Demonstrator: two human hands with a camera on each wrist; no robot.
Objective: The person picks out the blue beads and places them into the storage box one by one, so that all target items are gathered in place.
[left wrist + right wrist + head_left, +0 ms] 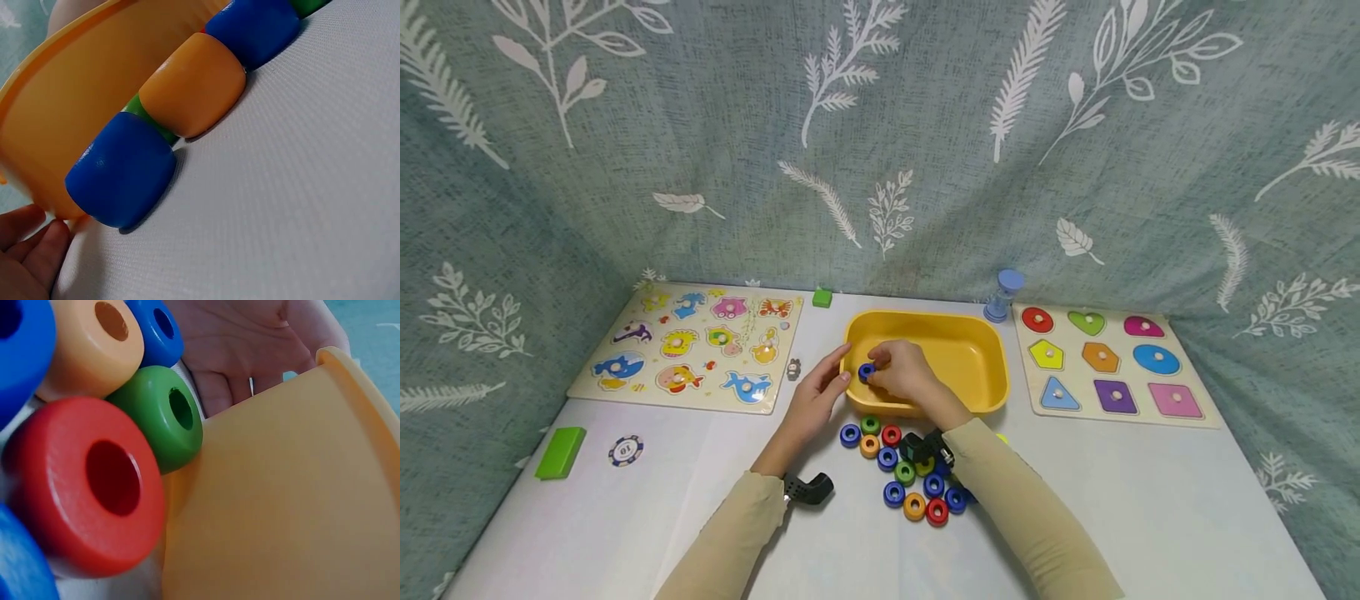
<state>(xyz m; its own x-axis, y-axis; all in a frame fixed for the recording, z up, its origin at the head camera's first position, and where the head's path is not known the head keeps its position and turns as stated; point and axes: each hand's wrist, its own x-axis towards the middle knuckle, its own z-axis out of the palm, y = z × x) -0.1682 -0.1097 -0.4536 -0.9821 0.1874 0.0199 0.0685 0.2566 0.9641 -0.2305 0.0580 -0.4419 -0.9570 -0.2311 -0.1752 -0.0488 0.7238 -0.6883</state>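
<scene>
Over the left part of the yellow tub [966,346], my right hand [906,372] pinches a blue ring bead [866,372] between thumb and fingers. In the right wrist view the tub's wall hides this hand's grip. Against the tub's left side, my left hand [816,402] rests with fingers extended, its fingertips [51,247] at the tub wall in the left wrist view. Just in front of the tub lie several loose ring beads: blue [850,435], green [870,425], orange [913,506], red [94,487] and yellow. My right forearm covers some of them.
To the left lies an animal peg puzzle [651,357], to the right a shape peg puzzle [1078,404]. A blue hourglass [1002,297] stands behind the tub. Green blocks [561,452], a poker chip [626,451] and a small figurine [793,369] are on the left side.
</scene>
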